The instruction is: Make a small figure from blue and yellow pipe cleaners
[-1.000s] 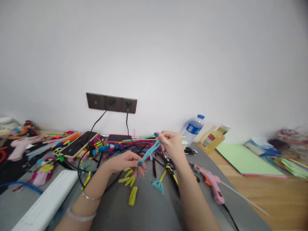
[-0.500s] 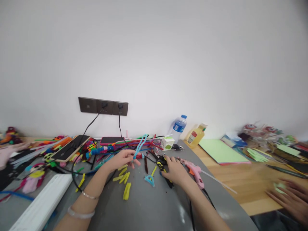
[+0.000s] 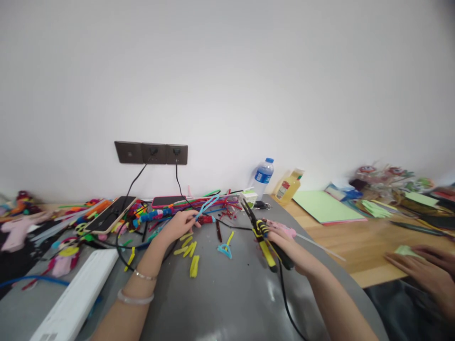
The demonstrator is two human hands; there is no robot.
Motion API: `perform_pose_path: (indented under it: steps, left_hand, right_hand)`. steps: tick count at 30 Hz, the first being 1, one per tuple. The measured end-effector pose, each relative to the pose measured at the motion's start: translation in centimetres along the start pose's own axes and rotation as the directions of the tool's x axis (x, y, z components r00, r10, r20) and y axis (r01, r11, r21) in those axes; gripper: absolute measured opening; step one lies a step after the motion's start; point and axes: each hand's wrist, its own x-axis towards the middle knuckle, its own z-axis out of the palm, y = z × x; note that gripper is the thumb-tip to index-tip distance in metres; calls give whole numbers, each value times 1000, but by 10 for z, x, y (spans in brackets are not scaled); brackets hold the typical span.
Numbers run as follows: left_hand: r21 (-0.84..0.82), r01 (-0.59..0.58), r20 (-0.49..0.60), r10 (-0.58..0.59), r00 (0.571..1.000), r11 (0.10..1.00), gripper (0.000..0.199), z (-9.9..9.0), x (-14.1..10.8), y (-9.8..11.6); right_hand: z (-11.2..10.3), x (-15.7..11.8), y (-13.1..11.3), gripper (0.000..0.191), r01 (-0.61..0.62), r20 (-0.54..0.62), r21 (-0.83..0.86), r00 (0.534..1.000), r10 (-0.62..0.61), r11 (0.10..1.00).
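Observation:
My left hand [image 3: 183, 223] pinches a looped light blue pipe cleaner [image 3: 207, 204] over the grey table [image 3: 227, 298]. Beside its fingers is a small red piece with a blue end [image 3: 206, 219]. In my right hand [image 3: 282, 241] are black and yellow pliers [image 3: 265, 244], raised off the table, with their jaws pointing up and left. Between my hands lie a bent light blue piece [image 3: 224, 251] and a short yellow strip [image 3: 230, 237]. Several fuzzy yellow pieces [image 3: 194, 266] are to the right of my left forearm.
A pink glue gun [image 3: 284, 229] lies behind my right hand. Water bottle [image 3: 263, 177] and yellow bottle [image 3: 289, 187] stand near the wall. A white box [image 3: 76, 296], a phone [image 3: 111, 215] and cables are left. Another person's hands [image 3: 423, 270] hold green paper at right.
My right hand has closed on the pliers, lifted them and moved right. My left hand keeps the blue pipe cleaner, which now leans further right. The view has shifted slightly.

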Motion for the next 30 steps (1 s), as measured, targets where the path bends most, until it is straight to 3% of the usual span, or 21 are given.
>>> perform_pose_path:
  steps: [3,6,10,16,21,25,30]
  left_hand:
    - [60,-35,0,35,999,998,38,0,0,3]
    - [84,-47,-11,48,999,995,39,0,0,6]
    - [115,-63,-4,64,998,991,38,-1,-2,9]
    - [131,-73,13,72,997,989,42,-1,-3,10]
    - [130,-92,46,87,995,987,44,-1,-2,8]
    - [151,-110,41,105,994,982,43,-1,-2,10]
    - [266,-139,-3,145,989,954,39,-1,-2,15]
  right_hand:
    - [15,-11,-7,64,-80,203,423,979,-9,903]
    - [35,-13,-23,75,-140,318,539,947,-47,830]
    - [59,-8,-35,69,-225,424,716,892,-157,661]
    - [71,3,-38,54,-319,485,797,844,-229,514]
    - [69,15,-39,48,-388,510,814,834,-210,433]
    - [69,23,-36,43,-399,488,857,831,-268,325]
    - [69,18,-38,40,-375,478,863,825,-303,339]
